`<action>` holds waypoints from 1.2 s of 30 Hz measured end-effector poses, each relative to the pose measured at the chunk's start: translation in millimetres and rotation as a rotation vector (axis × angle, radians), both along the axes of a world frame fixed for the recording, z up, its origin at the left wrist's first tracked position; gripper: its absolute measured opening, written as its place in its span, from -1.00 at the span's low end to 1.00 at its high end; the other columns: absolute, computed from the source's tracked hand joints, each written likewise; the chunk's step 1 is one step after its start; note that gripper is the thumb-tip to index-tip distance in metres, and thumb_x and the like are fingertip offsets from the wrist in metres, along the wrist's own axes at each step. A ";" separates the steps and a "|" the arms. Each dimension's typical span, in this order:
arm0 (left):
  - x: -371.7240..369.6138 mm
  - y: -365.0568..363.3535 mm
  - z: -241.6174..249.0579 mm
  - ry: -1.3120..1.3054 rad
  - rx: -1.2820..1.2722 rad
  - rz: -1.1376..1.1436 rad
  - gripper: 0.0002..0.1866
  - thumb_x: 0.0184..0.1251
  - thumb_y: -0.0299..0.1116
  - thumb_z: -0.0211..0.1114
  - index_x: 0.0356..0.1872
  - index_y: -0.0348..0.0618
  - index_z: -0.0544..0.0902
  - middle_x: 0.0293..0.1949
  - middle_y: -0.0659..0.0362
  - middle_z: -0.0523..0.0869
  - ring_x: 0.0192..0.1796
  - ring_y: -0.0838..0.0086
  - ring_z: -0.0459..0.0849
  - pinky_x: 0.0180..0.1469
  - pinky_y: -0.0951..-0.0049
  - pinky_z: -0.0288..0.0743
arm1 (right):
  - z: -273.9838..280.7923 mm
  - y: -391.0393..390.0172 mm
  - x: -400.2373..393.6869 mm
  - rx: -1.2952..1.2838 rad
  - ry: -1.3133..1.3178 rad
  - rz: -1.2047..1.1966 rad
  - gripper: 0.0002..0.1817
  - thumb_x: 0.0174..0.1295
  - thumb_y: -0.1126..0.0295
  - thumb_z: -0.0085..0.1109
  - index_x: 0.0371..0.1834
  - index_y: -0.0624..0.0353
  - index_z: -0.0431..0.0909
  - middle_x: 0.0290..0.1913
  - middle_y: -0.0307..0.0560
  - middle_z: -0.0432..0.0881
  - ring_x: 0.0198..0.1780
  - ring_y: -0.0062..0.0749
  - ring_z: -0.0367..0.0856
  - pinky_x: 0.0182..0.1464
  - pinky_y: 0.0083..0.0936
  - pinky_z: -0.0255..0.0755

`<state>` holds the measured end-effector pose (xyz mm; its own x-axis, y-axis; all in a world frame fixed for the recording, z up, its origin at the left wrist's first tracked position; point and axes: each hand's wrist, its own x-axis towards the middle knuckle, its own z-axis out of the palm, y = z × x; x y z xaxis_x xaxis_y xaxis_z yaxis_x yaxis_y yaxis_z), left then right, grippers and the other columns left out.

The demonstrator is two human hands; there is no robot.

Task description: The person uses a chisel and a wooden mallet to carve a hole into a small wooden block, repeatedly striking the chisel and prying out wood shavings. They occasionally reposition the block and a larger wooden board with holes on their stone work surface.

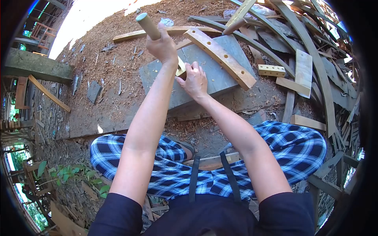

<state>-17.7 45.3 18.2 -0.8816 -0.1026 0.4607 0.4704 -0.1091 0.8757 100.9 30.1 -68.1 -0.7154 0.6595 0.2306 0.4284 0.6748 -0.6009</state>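
Observation:
My left hand is wrapped round a thick wooden cylinder, a handle or mallet, raised above the grey block. My right hand is closed around the side of a small light wooden piece on the grey block; its lower part is hidden by my left wrist and fingers. Just beyond my right hand, a long wooden bar with several round holes lies slantwise across the block.
A short drilled wooden piece lies right of the block. Curved planks and scraps are heaped at the right. Behind the block is a curved strip amid wood chips. A concrete beam stands at the left.

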 end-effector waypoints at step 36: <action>23.2 -10.2 -4.4 0.025 -0.132 -0.150 -0.74 0.34 -0.24 0.38 -0.39 -0.24 0.65 -0.54 0.06 0.69 -0.47 0.38 0.67 -0.32 0.35 0.49 | 302.7 80.7 48.5 -0.164 -0.245 0.433 -0.16 0.26 -0.11 0.15 0.54 0.09 0.20 -0.09 0.25 0.69 -0.28 -0.22 0.73 -0.18 -0.33 0.66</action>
<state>5.4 35.0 13.9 -0.8705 0.0924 0.4835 0.4793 -0.0645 0.8753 149.4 110.8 234.6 -0.9505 0.3051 -0.0596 0.2728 0.7265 -0.6307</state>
